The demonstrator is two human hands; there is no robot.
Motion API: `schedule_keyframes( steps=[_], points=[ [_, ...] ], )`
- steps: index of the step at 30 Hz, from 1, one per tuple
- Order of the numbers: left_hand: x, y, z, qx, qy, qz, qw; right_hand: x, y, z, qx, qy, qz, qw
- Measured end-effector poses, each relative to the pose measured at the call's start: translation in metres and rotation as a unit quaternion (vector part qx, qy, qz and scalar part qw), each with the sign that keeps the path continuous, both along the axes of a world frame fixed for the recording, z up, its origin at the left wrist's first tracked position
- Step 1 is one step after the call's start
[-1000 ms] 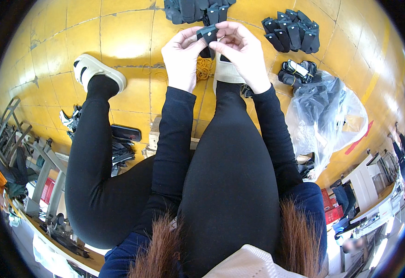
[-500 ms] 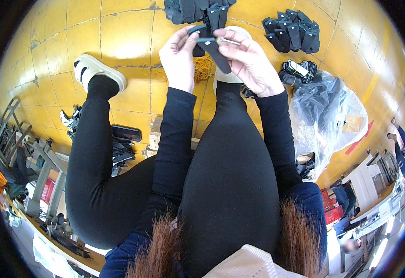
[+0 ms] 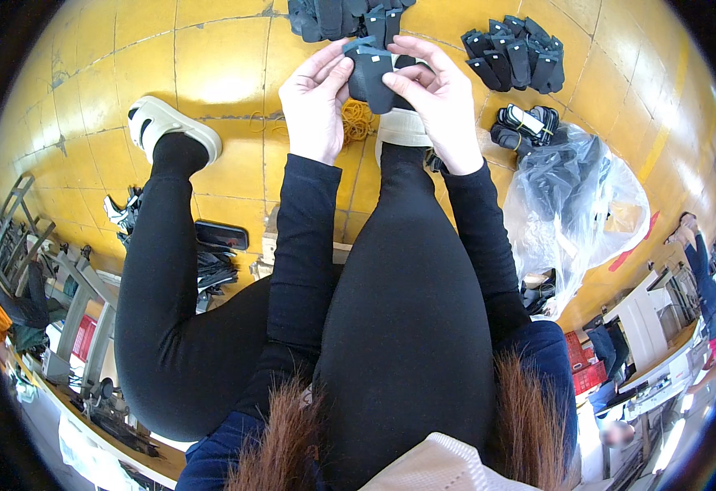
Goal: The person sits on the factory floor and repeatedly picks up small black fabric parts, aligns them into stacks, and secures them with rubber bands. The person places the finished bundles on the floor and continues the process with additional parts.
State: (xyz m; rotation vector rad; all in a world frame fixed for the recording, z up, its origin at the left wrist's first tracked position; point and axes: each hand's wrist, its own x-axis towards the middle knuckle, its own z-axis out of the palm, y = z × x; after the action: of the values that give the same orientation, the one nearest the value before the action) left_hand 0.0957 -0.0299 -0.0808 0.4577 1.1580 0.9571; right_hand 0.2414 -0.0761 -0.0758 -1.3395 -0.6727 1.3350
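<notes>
Out in front of my legs, my left hand (image 3: pixel 319 96) pinches the left edge of a small stack of dark tongue-shaped fabric pieces (image 3: pixel 373 79) between thumb and fingers. These have teal upper edges, rounded lower ends and a small white tag. My right hand (image 3: pixel 433 98) holds their right side, its thumb against the edge and its fingers curled behind. How many pieces are stacked I cannot tell. Just below them on the floor lies a heap of yellow rubber bands (image 3: pixel 359 121), partly covered by the left hand.
Similar dark pieces lie in a far pile (image 3: pixel 325 18) and a far-right pile (image 3: pixel 515 56). A banded bundle (image 3: pixel 530 121) and a clear plastic bag (image 3: pixel 575 192) are at the right. On the left are a phone (image 3: pixel 221 235) and more dark pieces (image 3: pixel 216 270) beside my leg.
The dark pieces have come together into a more even stack, hanging straighter. My right hand has shifted left and turned; the pale stick-like thing at its fingers no longer shows.
</notes>
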Motion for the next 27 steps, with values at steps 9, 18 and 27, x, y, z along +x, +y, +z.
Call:
schedule_keyframes(
  steps=[9,18,27],
  points=[
    [-0.007,0.002,-0.002,-0.031,-0.081,-0.074,0.993,-0.008,-0.004,-0.002,0.004,-0.138,-0.01,0.99],
    [-0.004,0.002,0.004,-0.019,-0.102,-0.102,0.989,-0.004,0.0,0.001,-0.005,-0.154,-0.015,0.988],
    [-0.005,0.006,0.008,0.038,-0.014,-0.121,0.992,-0.004,-0.001,0.012,0.03,-0.151,0.037,0.987]
  ],
)
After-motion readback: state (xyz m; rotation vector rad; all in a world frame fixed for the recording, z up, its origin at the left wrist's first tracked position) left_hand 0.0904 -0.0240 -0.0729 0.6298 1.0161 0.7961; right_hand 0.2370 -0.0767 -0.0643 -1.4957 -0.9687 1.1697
